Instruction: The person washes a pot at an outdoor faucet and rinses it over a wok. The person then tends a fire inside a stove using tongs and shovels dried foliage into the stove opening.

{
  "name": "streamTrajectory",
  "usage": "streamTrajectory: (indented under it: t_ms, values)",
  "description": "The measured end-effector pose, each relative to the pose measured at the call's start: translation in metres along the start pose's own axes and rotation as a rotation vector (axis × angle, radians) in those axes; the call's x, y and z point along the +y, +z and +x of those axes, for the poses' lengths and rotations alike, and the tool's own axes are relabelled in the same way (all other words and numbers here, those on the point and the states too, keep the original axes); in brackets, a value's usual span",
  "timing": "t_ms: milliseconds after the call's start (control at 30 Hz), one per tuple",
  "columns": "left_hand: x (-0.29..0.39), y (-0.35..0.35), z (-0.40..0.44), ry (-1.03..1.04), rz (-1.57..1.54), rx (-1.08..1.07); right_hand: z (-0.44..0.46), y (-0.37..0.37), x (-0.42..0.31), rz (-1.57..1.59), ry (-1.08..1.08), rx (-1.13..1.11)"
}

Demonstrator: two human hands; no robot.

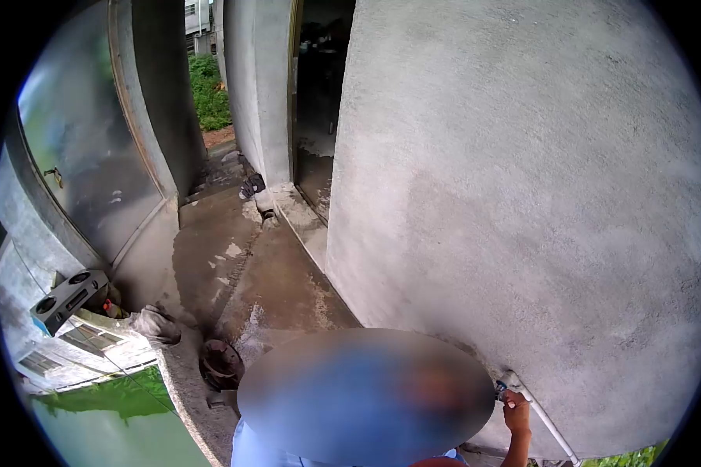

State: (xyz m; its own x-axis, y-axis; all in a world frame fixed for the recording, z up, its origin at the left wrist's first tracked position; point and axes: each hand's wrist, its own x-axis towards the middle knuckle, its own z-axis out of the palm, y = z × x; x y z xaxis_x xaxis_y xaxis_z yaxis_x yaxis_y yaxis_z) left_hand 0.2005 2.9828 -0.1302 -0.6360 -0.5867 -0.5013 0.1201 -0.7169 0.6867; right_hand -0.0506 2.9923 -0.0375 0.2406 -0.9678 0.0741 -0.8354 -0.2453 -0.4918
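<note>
White pipe | right hand curled at upper end, grip unclear; left unseen | wall beside, floor stretches ahead

1. A blurred oval covers most of the blue clothing; the reddish patch within it has no readable shape.
2. The right hand is small here: whether its fingers grip or merely touch the dark fitting is unclear. Its forearm runs off the bottom edge.
3. The white pipe reaches the bottom edge.
4. Shapes inside the doorway sink into darkness.
5. The dark bundle is too small to identify.
</note>
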Motion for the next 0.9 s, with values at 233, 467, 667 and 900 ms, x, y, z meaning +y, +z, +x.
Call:
streamTrajectory:
  t_ms: [233,467,667,900]
  values:
    - [0.004,-0.009,-0.003,0.011,-0.003,-0.005,0.003,0.003,0.013,0.0,-0.087,0.045]
    - [0.004,-0.009,-0.002,0.026,-0.003,0.004,0.004,0.003,0.012,0.011,-0.09,0.032]
    - [-0.003,-0.007,-0.001,0.015,0.002,0.012,0.004,0.004,0.013,-0.021,-0.083,0.025]
    - [-0.011,-0.019,0.006,-0.115,0.011,0.017,-0.003,0.0,-0.022,-0.072,0.037,-0.027]
